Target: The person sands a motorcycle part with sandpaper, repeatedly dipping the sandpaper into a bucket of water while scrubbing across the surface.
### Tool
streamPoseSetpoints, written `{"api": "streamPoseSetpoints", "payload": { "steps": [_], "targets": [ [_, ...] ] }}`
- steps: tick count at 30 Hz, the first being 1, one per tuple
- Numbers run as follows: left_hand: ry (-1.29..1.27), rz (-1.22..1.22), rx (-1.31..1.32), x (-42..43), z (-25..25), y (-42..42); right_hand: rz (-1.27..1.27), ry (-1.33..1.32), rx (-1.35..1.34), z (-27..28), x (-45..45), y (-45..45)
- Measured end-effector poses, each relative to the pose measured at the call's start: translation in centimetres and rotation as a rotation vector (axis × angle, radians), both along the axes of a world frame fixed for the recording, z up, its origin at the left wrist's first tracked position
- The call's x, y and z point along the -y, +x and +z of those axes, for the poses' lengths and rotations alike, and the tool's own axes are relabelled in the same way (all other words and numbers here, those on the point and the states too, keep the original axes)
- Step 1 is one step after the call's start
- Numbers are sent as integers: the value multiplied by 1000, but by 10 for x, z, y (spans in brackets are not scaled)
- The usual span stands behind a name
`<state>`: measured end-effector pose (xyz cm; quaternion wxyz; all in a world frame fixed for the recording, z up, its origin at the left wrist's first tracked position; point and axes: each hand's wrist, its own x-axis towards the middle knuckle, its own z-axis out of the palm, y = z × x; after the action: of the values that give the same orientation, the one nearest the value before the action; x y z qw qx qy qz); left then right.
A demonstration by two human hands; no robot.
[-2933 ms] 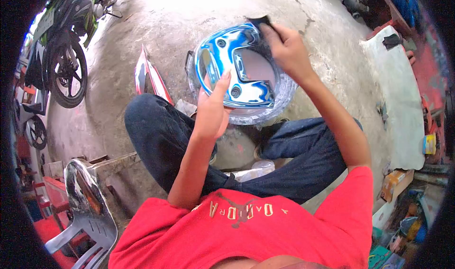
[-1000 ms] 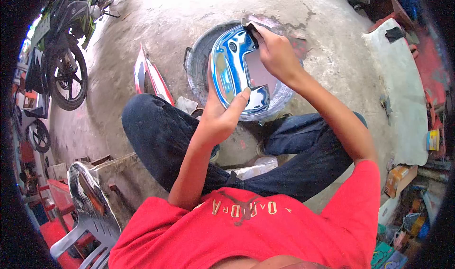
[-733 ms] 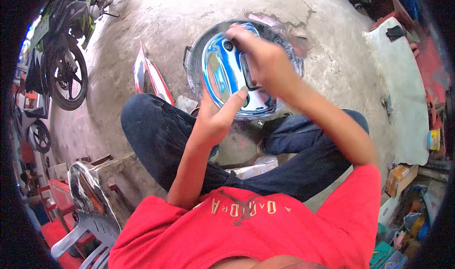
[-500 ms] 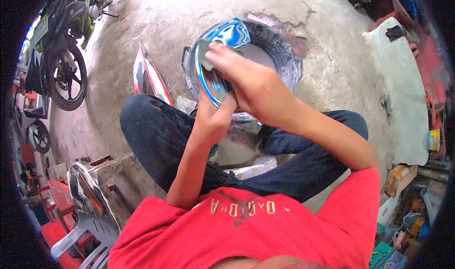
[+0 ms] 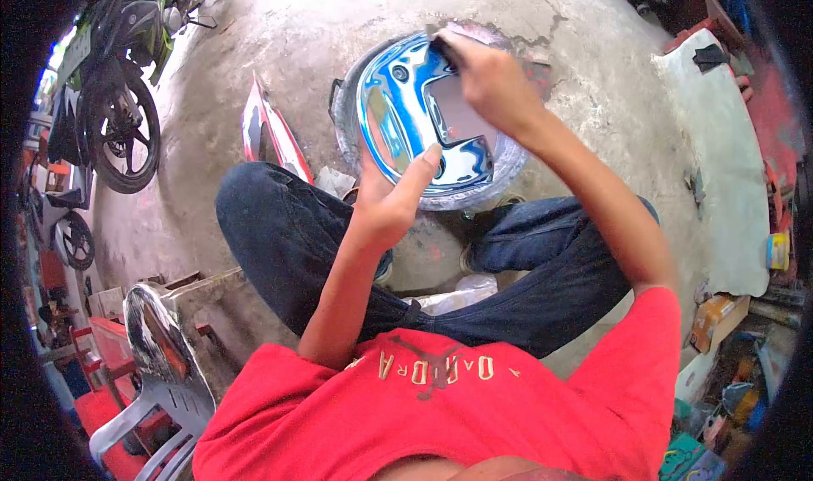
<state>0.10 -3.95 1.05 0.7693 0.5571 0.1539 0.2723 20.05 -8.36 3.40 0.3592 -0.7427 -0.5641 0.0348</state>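
Observation:
A glossy blue-and-white curved panel point(image 5: 412, 83), roughly C-shaped with round holes in it, is held up over a round dark tub point(image 5: 513, 161) of greyish liquid. My left hand point(image 5: 391, 201) grips the panel's near left edge, thumb on its face and fingers hidden behind. At the panel's far right end my right hand point(image 5: 493, 79) has curled fingers, slightly blurred. Something dark shows under those fingertips; I cannot make out what it is.
Left of the tub, a red-and-white pointed panel point(image 5: 286, 142) lies on the concrete floor point(image 5: 203, 142). A motorcycle point(image 5: 123, 83) stands at far left, and a grey plastic chair point(image 5: 169, 354) at lower left. At right are a long pale board point(image 5: 720, 168) and a cardboard box point(image 5: 716, 320).
The panel has turned from nearly edge-on to show its broad glossy face. My right hand has moved from its left side, where a grey piece showed under the fingers, to its far right end.

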Motion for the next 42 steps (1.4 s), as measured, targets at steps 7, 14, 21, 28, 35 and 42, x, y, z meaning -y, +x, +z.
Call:
{"api": "streamPoseSetpoints", "payload": {
  "steps": [7, 14, 21, 28, 35, 42],
  "targets": [
    [302, 59, 82, -9, -3, 1, 276, 282, 94, 8, 23, -55],
    [151, 18, -4, 2, 3, 0, 116, 226, 137, 2, 17, -44],
    [49, -26, -30, 3, 4, 1, -6, -42, -38, -5, 6, -2],
    [122, 71, 48, -4, 5, 1, 299, 231, 175, -1, 19, -40],
    [275, 71, 25, -6, 0, 1, 154, 169, 74, -2, 19, -41],
    [73, 26, -20, 2, 15, -5, -14, -42, -66, 7, 5, 3]
  ]
}}
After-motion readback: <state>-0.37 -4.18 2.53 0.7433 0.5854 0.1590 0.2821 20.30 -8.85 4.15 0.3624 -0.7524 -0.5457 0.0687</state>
